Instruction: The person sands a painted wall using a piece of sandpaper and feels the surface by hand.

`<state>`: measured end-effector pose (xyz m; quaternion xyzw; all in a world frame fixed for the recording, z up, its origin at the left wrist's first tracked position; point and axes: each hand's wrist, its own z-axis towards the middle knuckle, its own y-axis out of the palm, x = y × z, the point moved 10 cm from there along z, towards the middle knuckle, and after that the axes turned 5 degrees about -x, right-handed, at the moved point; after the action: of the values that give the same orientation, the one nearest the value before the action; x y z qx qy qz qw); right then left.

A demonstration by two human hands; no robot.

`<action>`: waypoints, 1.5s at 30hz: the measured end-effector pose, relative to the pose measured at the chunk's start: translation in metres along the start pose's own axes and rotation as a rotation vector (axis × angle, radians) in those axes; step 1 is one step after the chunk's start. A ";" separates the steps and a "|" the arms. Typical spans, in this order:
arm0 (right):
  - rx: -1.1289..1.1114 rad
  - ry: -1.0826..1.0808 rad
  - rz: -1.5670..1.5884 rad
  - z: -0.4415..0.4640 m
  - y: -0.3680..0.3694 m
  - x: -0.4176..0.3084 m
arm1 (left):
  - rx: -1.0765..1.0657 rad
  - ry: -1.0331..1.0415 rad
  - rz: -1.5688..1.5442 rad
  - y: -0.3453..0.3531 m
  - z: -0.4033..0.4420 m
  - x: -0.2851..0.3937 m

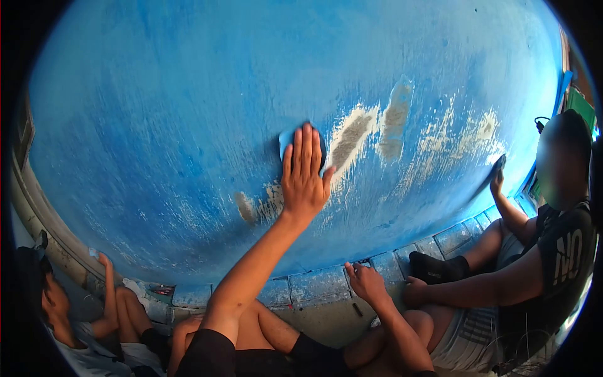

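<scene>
My left hand (303, 179) lies flat against the blue wall (207, 113), pressing a piece of sandpaper (287, 139) to the paint. The sheet's pale edge and a dark part stick out around the fingers. Just right of this hand is a bare grey patch (353, 139) with white, scraped edges. A smaller grey patch (245, 208) shows at lower left of the wrist. Low in front of the wall, above my leg, is my right hand (367, 283), its fingers curled in. Whether it holds something small cannot be made out.
At right a seated person (546, 251) holds a dark pad (500, 162) on the wall. Another person (69, 320) at lower left reaches to the wall with a small pale piece (94, 253). Blue-stained bricks (318, 286) line the wall's foot. More scraped white paint (465, 135) spreads rightward.
</scene>
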<state>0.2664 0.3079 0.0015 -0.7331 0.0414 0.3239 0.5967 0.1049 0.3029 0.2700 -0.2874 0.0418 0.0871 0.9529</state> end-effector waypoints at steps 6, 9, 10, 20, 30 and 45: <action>0.109 -0.068 0.017 -0.004 -0.002 0.000 | -0.114 0.125 0.122 0.081 -0.122 0.017; 0.093 -0.072 -0.022 -0.007 -0.002 -0.004 | -0.099 0.116 0.097 0.065 -0.094 0.017; 0.088 -0.071 -0.022 -0.008 -0.004 -0.006 | -0.081 0.087 0.041 0.051 -0.069 0.014; 0.121 -0.093 0.002 -0.008 -0.008 -0.010 | -0.081 0.026 0.016 0.062 -0.085 0.010; 0.059 -0.058 -0.025 -0.003 0.000 -0.007 | 0.000 -0.016 -0.140 -0.002 0.002 0.007; 0.019 -0.025 0.031 0.003 0.008 -0.004 | -0.036 -0.081 -0.202 0.017 -0.026 0.000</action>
<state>0.2584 0.3069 -0.0028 -0.7225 0.0484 0.3420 0.5989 0.1005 0.3022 0.2388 -0.3036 -0.0274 0.0029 0.9524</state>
